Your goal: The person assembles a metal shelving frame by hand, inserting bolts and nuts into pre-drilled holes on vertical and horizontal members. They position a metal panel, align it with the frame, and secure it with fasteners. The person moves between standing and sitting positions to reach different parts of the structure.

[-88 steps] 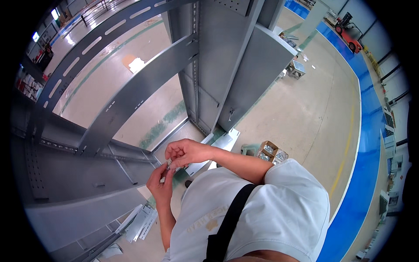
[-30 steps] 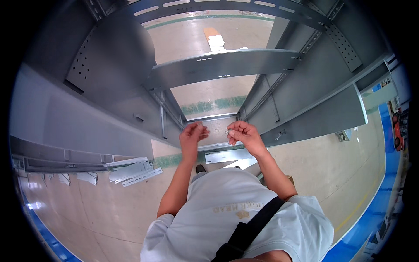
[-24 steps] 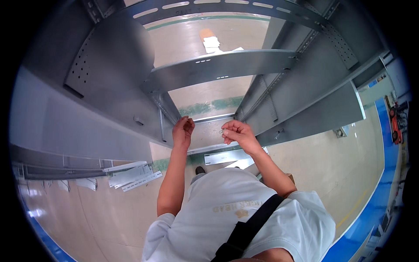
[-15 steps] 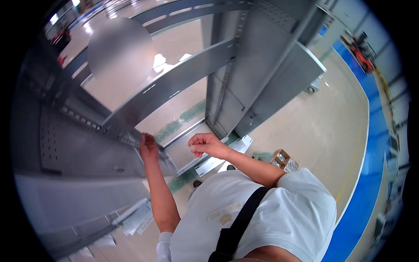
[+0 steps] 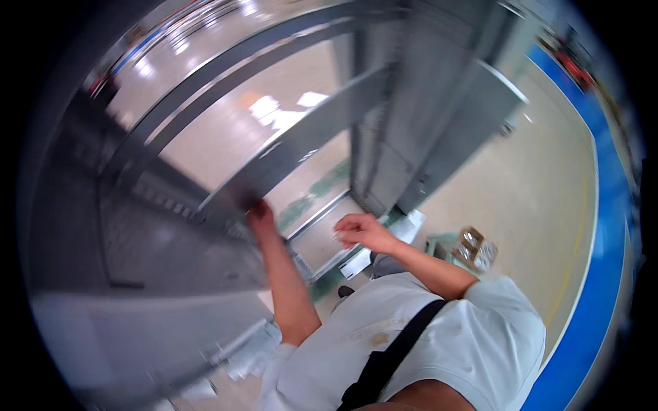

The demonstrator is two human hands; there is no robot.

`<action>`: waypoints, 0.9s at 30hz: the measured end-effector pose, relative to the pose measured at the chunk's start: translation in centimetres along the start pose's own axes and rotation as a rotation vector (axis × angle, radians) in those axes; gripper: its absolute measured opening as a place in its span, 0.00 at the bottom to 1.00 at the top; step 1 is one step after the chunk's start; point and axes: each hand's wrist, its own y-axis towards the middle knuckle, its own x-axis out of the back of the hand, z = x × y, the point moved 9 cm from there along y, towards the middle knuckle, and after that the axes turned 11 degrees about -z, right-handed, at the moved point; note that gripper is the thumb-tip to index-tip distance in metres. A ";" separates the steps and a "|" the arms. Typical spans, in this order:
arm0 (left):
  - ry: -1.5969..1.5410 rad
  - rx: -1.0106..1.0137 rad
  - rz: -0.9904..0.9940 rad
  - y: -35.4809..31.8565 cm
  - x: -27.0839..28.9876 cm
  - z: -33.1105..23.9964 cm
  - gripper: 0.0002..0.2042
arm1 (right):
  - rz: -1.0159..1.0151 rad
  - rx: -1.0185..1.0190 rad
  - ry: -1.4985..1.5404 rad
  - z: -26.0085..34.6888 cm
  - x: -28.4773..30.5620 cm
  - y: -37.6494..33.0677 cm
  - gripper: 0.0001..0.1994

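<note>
In front of me stands a tall grey metal cabinet frame (image 5: 439,89), its uprights lined with slots and holes. A flat grey crossbar (image 5: 301,140) spans it on a slant. My left hand (image 5: 262,220) is raised at the crossbar's near left end, beside the slotted left upright (image 5: 164,200). Motion smears its fingers, and what they touch is hidden. Over the frame's base opening, my right hand (image 5: 367,233) hovers apart from the metal. Its thumb and fingers are pinched together, with a tiny pale thing at the tips, too small to name.
A cardboard box (image 5: 471,236) with clear plastic bags stands on a greenish stand (image 5: 439,245) at my right. A grey door panel (image 5: 473,130) sticks out from the right upright. White pieces (image 5: 253,349) lie low at left. A blue floor strip (image 5: 603,260) curves along the right.
The view has swung, so the frame sits further right. My left hand has risen closer to the crossbar's end. A blurred grey round shape behind the crossbar is gone from view.
</note>
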 end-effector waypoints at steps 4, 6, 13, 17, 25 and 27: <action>-0.125 0.006 0.103 -5.1 -3.9 3.4 0.10 | 0.007 0.036 -0.051 3.4 0.2 2.8 0.11; -0.125 -0.097 0.114 -8.1 -6.0 2.7 0.10 | 0.083 0.100 -0.140 5.9 -1.4 4.5 0.11; -0.139 -0.189 0.131 -9.6 -7.4 0.0 0.14 | 0.404 0.492 -0.390 20.3 -15.7 11.6 0.12; -0.107 -0.190 0.118 -9.7 -7.7 2.9 0.14 | 0.507 0.645 -0.504 23.5 -22.0 18.4 0.10; -0.113 -0.297 -0.020 -10.4 -7.0 3.0 0.09 | 0.986 0.317 -0.842 15.1 -32.8 26.1 0.12; -0.120 -0.314 0.014 -10.4 -7.5 2.6 0.09 | 1.027 0.261 -0.795 14.2 -34.4 26.6 0.13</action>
